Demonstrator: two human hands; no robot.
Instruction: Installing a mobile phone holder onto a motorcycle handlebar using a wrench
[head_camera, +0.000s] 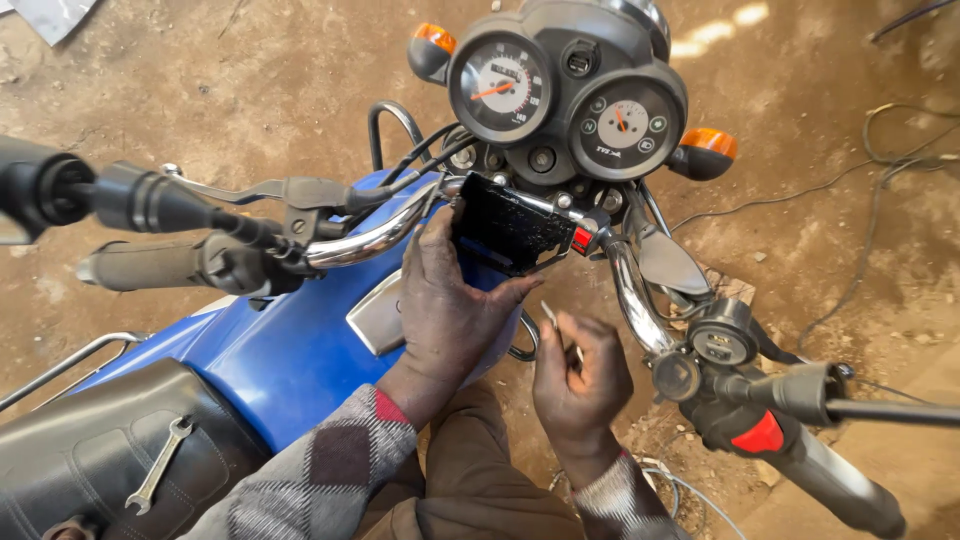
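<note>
My left hand (447, 310) cups the black box (510, 232) mounted at the centre of the handlebar (380, 235), thumb on its left edge and fingers curled under its lower edge, pressed against the hard, glossy plastic. The box sits just below the twin round gauges (565, 95), at about 12 o'clock from my left hand, with a small red tab at its right corner. My right hand (580, 380) is at 4 o'clock from the box, just apart from it, fingers pinched together on a thin, pale metal sliver (551, 317) that points up toward the box's lower edge.

Room is tight here: the chrome bar curves in close on both sides, and cables crowd the top. There is open space between my two hands, and bare packed dirt (280, 70) beyond the bike.

The blue tank (290, 350) at 8 o'clock is smooth and painted. Further down at 8 o'clock, a flat steel spanner (160, 465) lies on the creased black seat (80, 450). The rubber grips are matte and dark.
</note>
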